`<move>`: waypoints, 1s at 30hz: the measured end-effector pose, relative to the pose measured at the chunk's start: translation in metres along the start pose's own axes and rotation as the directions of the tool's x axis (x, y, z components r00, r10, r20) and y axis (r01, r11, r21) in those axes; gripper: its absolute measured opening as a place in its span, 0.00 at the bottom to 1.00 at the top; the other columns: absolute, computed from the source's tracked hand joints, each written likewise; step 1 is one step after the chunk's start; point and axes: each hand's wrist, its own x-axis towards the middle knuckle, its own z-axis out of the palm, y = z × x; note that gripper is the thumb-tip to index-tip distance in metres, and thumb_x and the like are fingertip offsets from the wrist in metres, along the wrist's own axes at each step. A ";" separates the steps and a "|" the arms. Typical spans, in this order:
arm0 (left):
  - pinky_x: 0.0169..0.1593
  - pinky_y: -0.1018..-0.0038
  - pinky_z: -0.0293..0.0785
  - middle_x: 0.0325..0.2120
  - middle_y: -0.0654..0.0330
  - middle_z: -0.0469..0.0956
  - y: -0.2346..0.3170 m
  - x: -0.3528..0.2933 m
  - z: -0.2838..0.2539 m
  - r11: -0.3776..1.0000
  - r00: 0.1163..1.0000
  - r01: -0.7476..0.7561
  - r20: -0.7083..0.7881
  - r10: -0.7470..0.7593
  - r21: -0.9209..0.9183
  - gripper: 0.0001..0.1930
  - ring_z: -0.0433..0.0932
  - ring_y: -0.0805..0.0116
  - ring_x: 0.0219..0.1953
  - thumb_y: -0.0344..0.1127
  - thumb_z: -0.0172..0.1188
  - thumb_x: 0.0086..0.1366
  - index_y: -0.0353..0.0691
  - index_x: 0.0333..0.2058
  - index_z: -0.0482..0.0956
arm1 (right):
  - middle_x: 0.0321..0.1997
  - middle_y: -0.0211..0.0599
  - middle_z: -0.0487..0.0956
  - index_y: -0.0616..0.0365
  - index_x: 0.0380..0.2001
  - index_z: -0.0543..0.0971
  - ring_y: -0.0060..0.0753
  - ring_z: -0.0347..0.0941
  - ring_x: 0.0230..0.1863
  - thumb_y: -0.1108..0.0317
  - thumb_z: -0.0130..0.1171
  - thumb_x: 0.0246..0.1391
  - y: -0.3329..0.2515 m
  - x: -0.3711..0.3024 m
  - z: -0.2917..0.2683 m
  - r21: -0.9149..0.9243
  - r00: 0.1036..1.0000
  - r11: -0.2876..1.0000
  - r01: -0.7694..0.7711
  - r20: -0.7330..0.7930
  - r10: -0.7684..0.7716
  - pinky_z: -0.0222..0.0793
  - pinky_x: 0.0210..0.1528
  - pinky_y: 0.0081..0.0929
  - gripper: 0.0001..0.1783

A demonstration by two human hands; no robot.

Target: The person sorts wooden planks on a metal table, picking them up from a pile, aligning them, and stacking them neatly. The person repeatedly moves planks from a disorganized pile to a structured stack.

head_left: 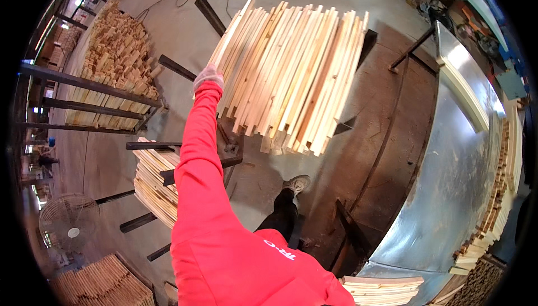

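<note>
Red sleeve (196, 163) cloth lay nearest the camera, reaching up from the lower edge. At the far left stood a round fan (70, 230), with a large heap of short wood pieces (115, 54) beyond it, behind dark rails (92, 85); next came a smaller bundle of strips (154, 183), partly hidden by the sleeve. Farther right, the person's left hand (208, 78), in what looked like a pale glove, touched the near end of the outermost strip (232, 31), at the left edge of a broad stack of pale wooden strips (297, 71) lying across dark bars. The fingers were hidden, so whether they were clamped on that strip could not be told. The right hand was out of view. Handling the stack's left side seemed the step in hand; the next move probably called for a secure hold there. A shiny metal table (443, 188) curved along the right.
</note>
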 end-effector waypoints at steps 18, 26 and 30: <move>0.51 0.65 0.72 0.46 0.50 0.76 0.205 -0.119 0.009 0.269 0.653 -0.489 -0.144 0.743 -0.830 0.17 0.75 0.57 0.46 0.38 0.48 0.67 0.32 0.47 0.73 | 0.69 0.48 0.60 0.52 0.66 0.61 0.46 0.54 0.70 0.37 0.47 0.54 0.073 -0.019 -0.125 -0.103 0.954 0.949 -0.298 -0.070 0.291 0.49 0.70 0.38 0.42; 0.57 0.65 0.68 0.51 0.48 0.74 0.413 -0.607 -0.075 -0.119 -0.367 -0.281 -0.008 0.930 -0.952 0.24 0.73 0.55 0.53 0.41 0.58 0.63 0.32 0.54 0.71 | 0.64 0.50 0.66 0.53 0.62 0.66 0.54 0.61 0.65 0.38 0.39 0.60 0.140 0.099 -0.087 0.163 0.982 0.974 -0.159 -0.077 0.173 0.56 0.66 0.43 0.37; 0.66 0.59 0.52 0.59 0.45 0.65 0.489 -0.749 -0.041 -0.328 -0.504 -0.693 0.107 0.857 -0.642 0.32 0.60 0.50 0.63 0.53 0.52 0.65 0.33 0.58 0.65 | 0.63 0.50 0.68 0.52 0.60 0.68 0.55 0.61 0.64 0.38 0.38 0.60 0.124 0.186 -0.082 0.254 0.996 0.965 -0.067 -0.044 0.080 0.56 0.65 0.44 0.36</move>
